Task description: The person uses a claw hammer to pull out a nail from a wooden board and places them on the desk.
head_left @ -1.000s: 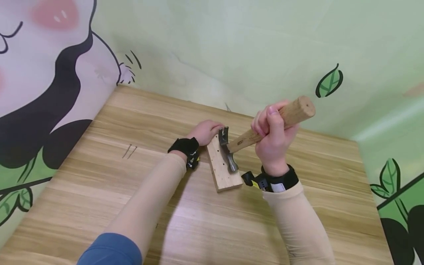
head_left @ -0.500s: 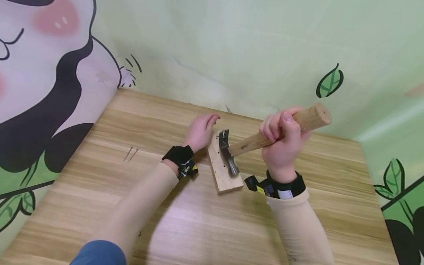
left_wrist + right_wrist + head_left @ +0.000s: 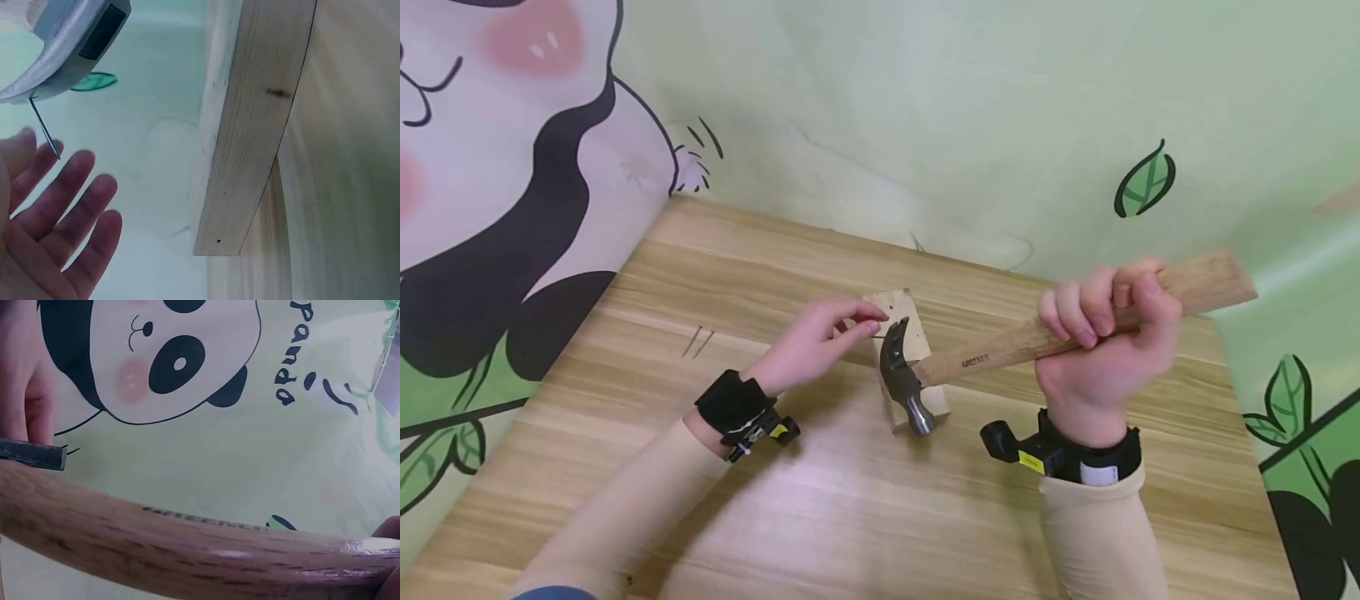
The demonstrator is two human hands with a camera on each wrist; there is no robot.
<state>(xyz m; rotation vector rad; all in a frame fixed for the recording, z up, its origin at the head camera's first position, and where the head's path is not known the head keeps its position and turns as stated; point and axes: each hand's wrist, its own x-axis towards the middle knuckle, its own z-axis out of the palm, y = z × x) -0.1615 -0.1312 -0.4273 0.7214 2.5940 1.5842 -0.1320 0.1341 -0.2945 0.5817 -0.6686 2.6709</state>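
Note:
My right hand [image 3: 1105, 333] grips the wooden handle of a claw hammer [image 3: 977, 360], its steel head raised over a pale wooden block [image 3: 910, 308]. A thin nail [image 3: 44, 128] sticks out from the hammer's claw in the left wrist view. My left hand [image 3: 820, 337] reaches toward the claw, thumb and fingers apart around the nail's end, not curled on it. Its spread fingers [image 3: 78, 165] show in the left wrist view. Small dark holes mark the block's faces. In the right wrist view the handle [image 3: 200, 550] crosses the bottom, with part of the left hand [image 3: 25, 381] beyond.
Two loose nails [image 3: 698, 342] lie on the wood-grain table [image 3: 775, 267] to the left. A green wall [image 3: 925, 125] with a printed panda and leaves rises behind the table.
The hammer has swung right and lifted off the block with the nail in its claw. My left hand has left the block's far end, moving toward the claw.

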